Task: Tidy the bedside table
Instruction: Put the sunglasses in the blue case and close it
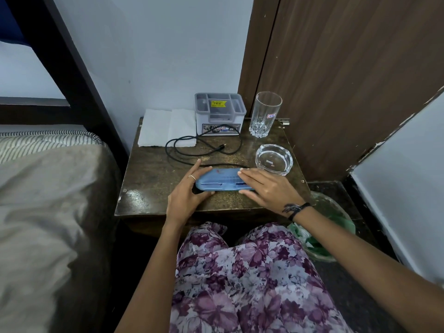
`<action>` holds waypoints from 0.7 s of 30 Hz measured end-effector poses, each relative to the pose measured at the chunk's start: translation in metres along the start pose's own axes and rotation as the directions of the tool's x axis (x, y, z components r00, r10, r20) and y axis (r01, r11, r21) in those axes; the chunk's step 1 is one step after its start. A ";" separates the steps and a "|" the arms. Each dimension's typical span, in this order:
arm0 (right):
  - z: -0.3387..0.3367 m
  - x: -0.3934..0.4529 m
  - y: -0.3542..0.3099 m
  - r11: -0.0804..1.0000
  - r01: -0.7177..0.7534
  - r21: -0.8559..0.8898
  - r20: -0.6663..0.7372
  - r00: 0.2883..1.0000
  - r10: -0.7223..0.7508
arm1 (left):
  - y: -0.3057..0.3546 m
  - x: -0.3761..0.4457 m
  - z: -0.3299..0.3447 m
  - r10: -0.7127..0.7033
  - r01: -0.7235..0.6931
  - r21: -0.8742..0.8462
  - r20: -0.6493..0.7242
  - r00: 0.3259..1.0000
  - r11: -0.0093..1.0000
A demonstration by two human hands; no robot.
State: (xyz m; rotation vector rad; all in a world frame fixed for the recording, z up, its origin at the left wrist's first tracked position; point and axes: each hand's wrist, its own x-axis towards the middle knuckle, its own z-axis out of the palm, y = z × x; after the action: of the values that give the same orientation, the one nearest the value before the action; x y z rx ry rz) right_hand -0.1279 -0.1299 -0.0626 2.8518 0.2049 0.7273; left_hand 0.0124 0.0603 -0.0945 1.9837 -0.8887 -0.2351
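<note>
Left of blue case (pixel 222 180): bare table top (pixel 149 174), open passage.
Behind blue case: black cable (pixel 204 153) loops lie across the way.
Right-rear of blue case: ashtray (pixel 274 159) just beside; tall glass (pixel 265 114) stands farther back.

thin ring (pixel 192 176), black wristband (pixel 299 209), purple floral clothing (pixel 240 272)

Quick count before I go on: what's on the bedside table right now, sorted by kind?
Glassware: 2, tumbler and ashtray
Plastic boxes: 2, grey organiser and blue case
Cables: 1, black cable
Paper: 1, napkin pile
Total: 6
</note>
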 end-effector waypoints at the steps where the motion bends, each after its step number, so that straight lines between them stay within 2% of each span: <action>1: 0.001 -0.001 -0.001 1.000 -0.006 -0.012 0.027 1.000 0.007 | 0.001 0.000 0.000 -0.005 0.005 0.006 -0.002 1.000 1.000; 4: 0.008 -0.003 -0.003 0.999 -0.030 -0.035 0.102 0.994 0.033 | 0.003 -0.002 0.000 -0.019 0.019 0.025 -0.009 1.000 0.999; 7: 0.013 -0.004 -0.007 0.995 -0.089 -0.041 0.115 0.989 0.093 | 0.004 -0.006 0.001 0.015 -0.013 0.066 -0.031 0.999 0.998; 14: 0.025 -0.013 -0.018 0.957 -0.290 0.029 0.025 0.957 0.289 | 0.001 -0.012 0.008 0.127 -0.112 0.219 -0.057 0.990 0.969; 21: 0.034 -0.020 -0.020 0.941 -0.328 0.085 -0.042 0.942 0.332 | -0.005 -0.013 0.013 0.231 -0.205 0.369 -0.029 0.972 0.906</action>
State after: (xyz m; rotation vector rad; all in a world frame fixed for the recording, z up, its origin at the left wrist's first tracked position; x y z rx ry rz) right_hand -0.1309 -0.1191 -0.1058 2.9766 -0.2524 0.8779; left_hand -0.0012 0.0620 -0.1082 2.1898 -1.1637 0.1418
